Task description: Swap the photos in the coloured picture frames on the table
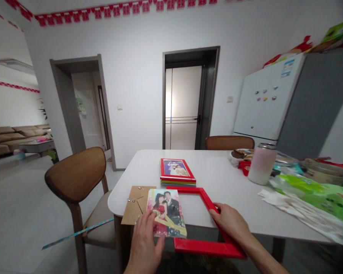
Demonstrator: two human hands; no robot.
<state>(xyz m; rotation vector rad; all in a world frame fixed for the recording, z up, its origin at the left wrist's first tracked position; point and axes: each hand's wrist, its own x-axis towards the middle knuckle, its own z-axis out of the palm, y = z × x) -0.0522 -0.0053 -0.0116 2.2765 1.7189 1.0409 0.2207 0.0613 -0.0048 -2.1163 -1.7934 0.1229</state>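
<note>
At the near edge of the table, my left hand [146, 243] lies with its fingers spread over the lower left part of a photo [171, 207]. The photo shows two people, one in a red dress and one in a dark suit. It partly covers a brown backing board [130, 208] with small metal clips. My right hand [231, 222] grips the right side of an empty red picture frame [210, 248], whose near edge juts past the table. The photo hides the frame's left side. Farther back, a framed picture with a red border [175, 169] tops a small stack.
At right stand a pink-and-white bottle [262, 163] and a green plastic package [317, 198], with white cloth-like material [294, 213] before it. Wooden chairs [77, 173] stand at the left and far side of the white table [217, 171]. A refrigerator [265, 99] is behind.
</note>
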